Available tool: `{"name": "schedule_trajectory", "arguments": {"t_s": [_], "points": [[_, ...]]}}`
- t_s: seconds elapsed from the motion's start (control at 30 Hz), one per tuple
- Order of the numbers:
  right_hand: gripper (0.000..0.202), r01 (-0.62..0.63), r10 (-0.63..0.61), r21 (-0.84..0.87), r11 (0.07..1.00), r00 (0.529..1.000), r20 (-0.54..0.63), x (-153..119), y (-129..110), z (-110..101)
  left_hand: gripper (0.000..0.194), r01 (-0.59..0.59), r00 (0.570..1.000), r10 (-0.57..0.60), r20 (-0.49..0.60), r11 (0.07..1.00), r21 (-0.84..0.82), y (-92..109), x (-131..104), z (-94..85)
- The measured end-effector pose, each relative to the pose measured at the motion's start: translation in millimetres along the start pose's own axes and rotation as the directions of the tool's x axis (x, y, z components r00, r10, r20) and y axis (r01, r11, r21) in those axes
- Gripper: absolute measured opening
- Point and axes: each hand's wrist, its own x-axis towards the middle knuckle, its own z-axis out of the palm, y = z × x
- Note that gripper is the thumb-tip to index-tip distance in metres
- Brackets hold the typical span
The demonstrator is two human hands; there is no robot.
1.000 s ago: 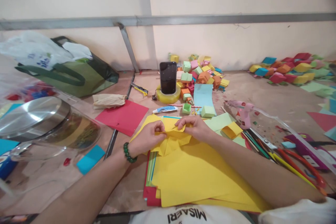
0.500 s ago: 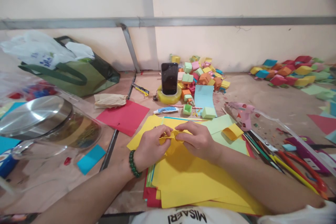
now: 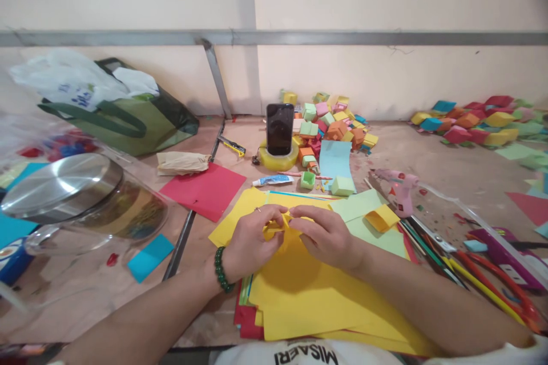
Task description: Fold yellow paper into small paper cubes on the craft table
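Observation:
Above the stack of yellow paper sheets (image 3: pixel 317 296), my left hand (image 3: pixel 252 242) pinches a small folded yellow paper piece (image 3: pixel 274 229) between thumb and fingers. My right hand (image 3: pixel 327 238) has its bent fingertips on the right side of the same piece. The fingers cover much of it, so its full shape is hidden. A yellow paper tube (image 3: pixel 382 217) lies on pale green paper (image 3: pixel 359 205) just right of my right hand. Beyond the hands are an open green paper box (image 3: pixel 307 179) and a closed pale green one (image 3: pixel 343 186).
A phone (image 3: pixel 279 128) stands in a yellow tape roll (image 3: pixel 278 159), near piled paper boxes (image 3: pixel 336 125). On the right are a pink glue gun (image 3: pixel 400 188) and orange-handled scissors (image 3: pixel 496 279). To the left are a lidded glass jug (image 3: pixel 141 211), red paper (image 3: pixel 205 188) and a green bag (image 3: pixel 128 125).
My right fingers have shifted slightly on the yellow piece, and more of it shows inside my left hand. The whole view has moved slightly; the table things stay put.

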Motion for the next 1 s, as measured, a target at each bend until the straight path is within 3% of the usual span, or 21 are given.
{"name": "schedule_trajectory", "arguments": {"t_s": [0.1,0.23,0.37,0.53,0.67,0.8,1.0], "points": [[0.026,0.013,-0.016,0.061,0.998,0.999,0.047,-4,-2,1,0.012,0.019,0.999,-0.017,0.029,0.998,-0.054,1,0,-0.2],[0.032,-0.080,0.057,0.143,0.986,0.986,0.156,-9,-3,2,0.008,0.056,0.997,-0.051,0.055,0.994,-0.090,3,2,-0.2],[0.042,-0.081,0.059,0.198,0.977,0.992,0.115,-2,-5,-3,0.004,0.175,0.984,-0.164,0.075,0.969,-0.175,5,4,-0.1],[0.048,-0.179,0.163,0.166,0.970,0.981,0.106,1,-7,0,0.008,0.307,0.952,-0.287,0.108,0.900,-0.309,5,6,0.1],[0.052,-0.224,0.219,0.112,0.968,0.974,0.050,-7,-7,8,0.009,0.323,0.945,-0.300,0.126,0.917,-0.233,6,5,0.9],[0.054,-0.238,0.232,0.122,0.964,0.971,0.065,-9,-6,9,0.028,0.325,0.941,-0.295,0.167,0.926,-0.192,9,5,0.7],[0.055,-0.211,0.201,0.128,0.969,0.976,0.089,-12,-2,9,0.019,0.371,0.923,-0.329,0.200,0.899,-0.232,7,6,-1.3]]}}
